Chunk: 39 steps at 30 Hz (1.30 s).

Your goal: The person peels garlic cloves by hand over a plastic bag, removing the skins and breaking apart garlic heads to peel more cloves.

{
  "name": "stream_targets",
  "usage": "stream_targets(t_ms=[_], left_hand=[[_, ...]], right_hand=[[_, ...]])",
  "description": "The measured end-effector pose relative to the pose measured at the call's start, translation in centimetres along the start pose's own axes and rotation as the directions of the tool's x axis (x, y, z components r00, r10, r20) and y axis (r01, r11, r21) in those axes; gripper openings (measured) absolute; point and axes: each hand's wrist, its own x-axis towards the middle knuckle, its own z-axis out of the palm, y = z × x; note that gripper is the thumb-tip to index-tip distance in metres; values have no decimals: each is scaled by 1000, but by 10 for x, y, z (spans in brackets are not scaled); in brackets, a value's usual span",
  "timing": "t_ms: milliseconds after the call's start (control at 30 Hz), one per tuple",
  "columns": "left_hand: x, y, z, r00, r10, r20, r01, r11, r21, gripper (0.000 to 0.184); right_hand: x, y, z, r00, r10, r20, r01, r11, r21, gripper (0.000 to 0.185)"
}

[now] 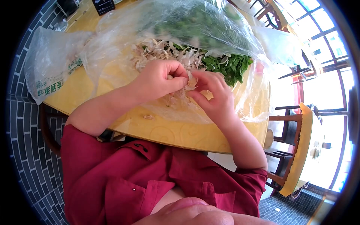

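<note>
Head view: both hands meet over the near side of the yellow worktop [161,131], just short of a heap of papery skins [150,52].

L hand [178,78]: fingers curled, gripping a small pale piece [170,77], prob. garlic, mostly hidden; thumb + forefinger closed toward the R hand. R hand [197,85]: thumb + forefinger bent at a thin flake [192,81] between the two hands; can't tell if it's pinched or only touched.

Progress (my read): peeling, mid-job. Done: a fair bit, judging by the heap on the far side of the hands, plus more loose bits under them & one stray scrap [148,117] near the worktop edge. Left: at least the piece in hand, flake apparently not yet off. Can't tell how many unpeeled pcs remain, if any; no sure pile of clean ones visible, may be hidden by skins or hands.

Green leaves [230,69] sit right of the heap, some bare, the bulk farther back, seen blurred thru a clear plastic sheet [123,22]. Neither hand is on them; can't tell if sorted or not.

Far L: crumpled plastic bag w/ green print [52,63], well apart from hands.
</note>
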Motion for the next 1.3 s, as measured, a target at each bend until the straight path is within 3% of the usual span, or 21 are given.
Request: stream_targets(t_ms=[167, 267, 367, 467, 567, 667, 767, 867, 967, 1067, 1300], left_hand=[[0, -1, 3, 998, -9, 63, 10, 1000, -12, 6], [-1, -2, 1, 999, 5, 51, -3, 999, -41, 5], [1, -3, -3, 999, 35, 4, -34, 992, -124, 9], [0, 4, -6, 995, 29, -94, -45, 983, -178, 10], [2, 2, -10, 985, 50, -164, -59, 997, -48, 10], [2, 4, -13, 983, 59, -172, -35, 990, 139, 7], [6, -6, -9, 925, 319, -208, -256, 926, 278, 2], [14, -17, -17, 762, 646, -49, -541, 676, 500, 10], [-1, 3, -6, 919, 370, -134, -310, 889, 336, 11], [-1, 2, -1, 879, 474, -52, -437, 845, 307, 13], [-1, -3, 0, 845, 534, -27, -472, 767, 434, 13]], right_hand=[[-5, 4, 2, 999, -28, 37, 31, 994, -102, 37], [-2, -1, -4, 989, 137, 63, -137, 991, -12, 34], [0, 4, -6, 937, 316, 147, -347, 807, 478, 30], [3, 3, -11, 919, 356, 169, -370, 630, 683, 29], [5, 3, -15, 879, 386, 280, -454, 495, 741, 31], [4, 4, -16, 869, 349, 351, -484, 457, 746, 31], [4, 0, -16, 851, 364, 379, -521, 486, 702, 31], [4, 1, -14, 862, 347, 370, -506, 543, 670, 30], [4, 1, -11, 872, 325, 365, -487, 646, 588, 31], [-1, 4, -5, 891, 307, 333, -442, 749, 493, 27], [-1, 5, -3, 886, 321, 336, -449, 778, 440, 27]])
